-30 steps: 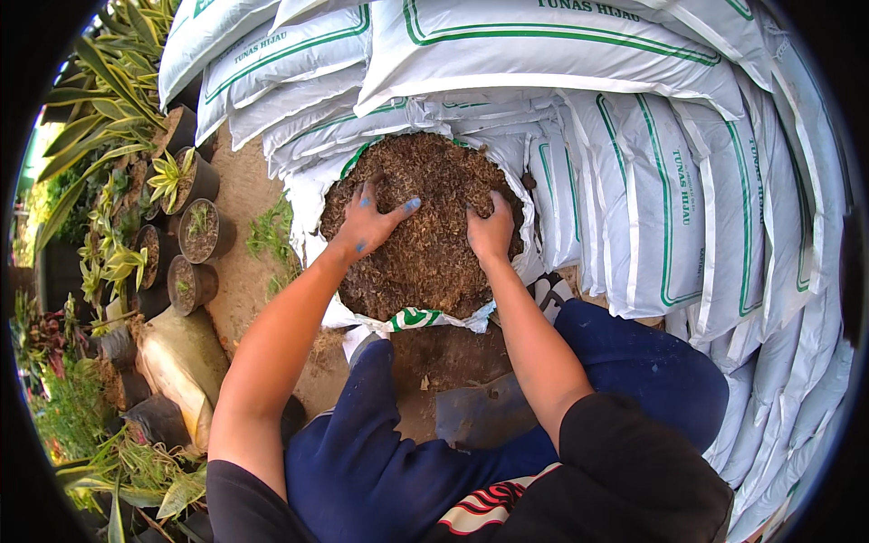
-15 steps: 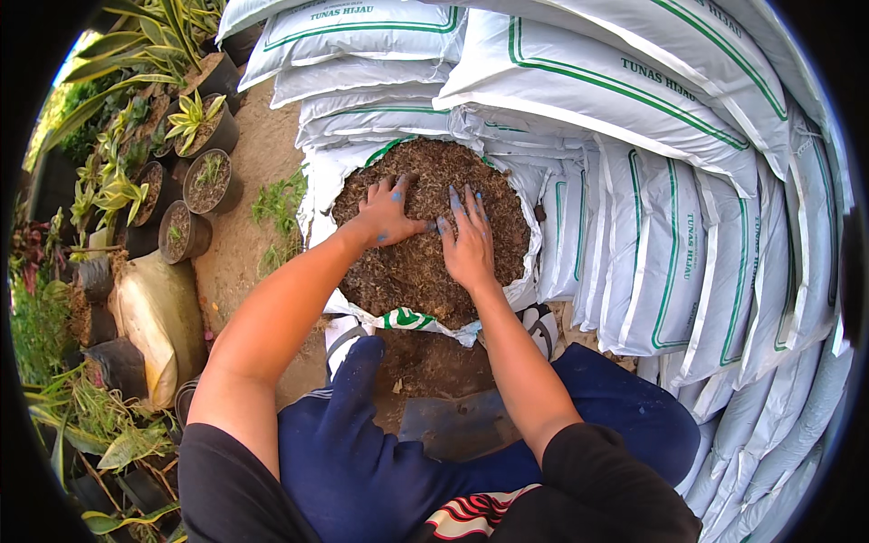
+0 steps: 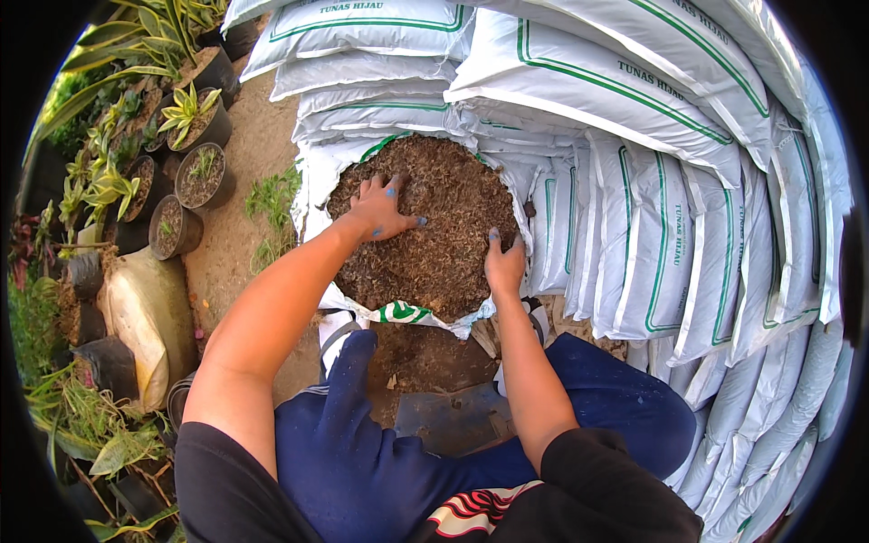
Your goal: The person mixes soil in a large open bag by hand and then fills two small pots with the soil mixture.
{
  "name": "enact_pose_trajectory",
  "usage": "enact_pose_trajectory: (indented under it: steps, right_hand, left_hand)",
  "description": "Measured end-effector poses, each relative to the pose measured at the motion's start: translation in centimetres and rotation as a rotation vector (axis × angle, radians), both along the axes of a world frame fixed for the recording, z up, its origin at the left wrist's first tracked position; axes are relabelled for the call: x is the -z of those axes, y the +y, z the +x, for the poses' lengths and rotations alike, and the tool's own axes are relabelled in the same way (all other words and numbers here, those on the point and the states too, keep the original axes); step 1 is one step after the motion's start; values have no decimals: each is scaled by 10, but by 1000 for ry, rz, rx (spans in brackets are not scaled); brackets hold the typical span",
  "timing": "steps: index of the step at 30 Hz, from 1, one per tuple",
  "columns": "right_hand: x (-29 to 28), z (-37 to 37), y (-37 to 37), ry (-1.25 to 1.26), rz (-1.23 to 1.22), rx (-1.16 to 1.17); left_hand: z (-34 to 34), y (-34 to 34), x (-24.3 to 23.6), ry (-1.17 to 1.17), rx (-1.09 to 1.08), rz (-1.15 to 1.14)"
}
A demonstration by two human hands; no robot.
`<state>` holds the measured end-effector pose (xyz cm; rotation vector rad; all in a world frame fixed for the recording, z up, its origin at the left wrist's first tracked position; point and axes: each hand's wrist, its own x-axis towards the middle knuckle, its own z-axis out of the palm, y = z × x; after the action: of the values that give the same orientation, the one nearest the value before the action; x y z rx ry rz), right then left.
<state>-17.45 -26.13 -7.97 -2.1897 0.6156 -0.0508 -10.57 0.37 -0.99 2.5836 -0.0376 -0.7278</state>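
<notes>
1. Nearest, at 6 o'clock, the person's dark shirt and blue trousers (image 3: 362, 452) fill the lower edge, knees apart; a dark tray (image 3: 448, 421) lies on the ground between them.
2. Both bare forearms rise from there toward an open sack (image 3: 398, 312), whose rolled white rim with a green mark sits just above the knees at the centre.
3. The sack is full of brown, fibrous soil (image 3: 444, 226), its top exposed as a round mound.
4. The left hand (image 3: 378, 210) lies flat on the soil at about 10 o'clock of the mound, fingers spread, palm down, holding nothing visible.
5. The right hand (image 3: 503, 264) presses into the soil at about 4 o'clock of the mound, by the sack's right rim; its fingers are close together and partly sunk in, so whether they grip any soil cannot be told.
6. At 9 o'clock, a pale yellowish bag (image 3: 149, 317) lies on the dirt, with dark pots and leafy plants around it.
7. Farther out at 10 to 11 o'clock, a row of black pots (image 3: 201, 176) holds small green plants, on the bare earth.
8. From 12 round to 4 o'clock, stacked white sacks (image 3: 670, 208) with green outlines form a wall behind and beside the open sack, touching it.
</notes>
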Motion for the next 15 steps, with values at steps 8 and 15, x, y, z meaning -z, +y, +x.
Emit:
enact_pose_trajectory:
  steps: [8,15]
  right_hand:
    - [6,46,6,75,236,49]
    - [-44,54,27,98,-277,-141]
  left_hand:
    - [1,-6,-2,29,-23,-11]
    - [5,1,2,40,-65,-16]
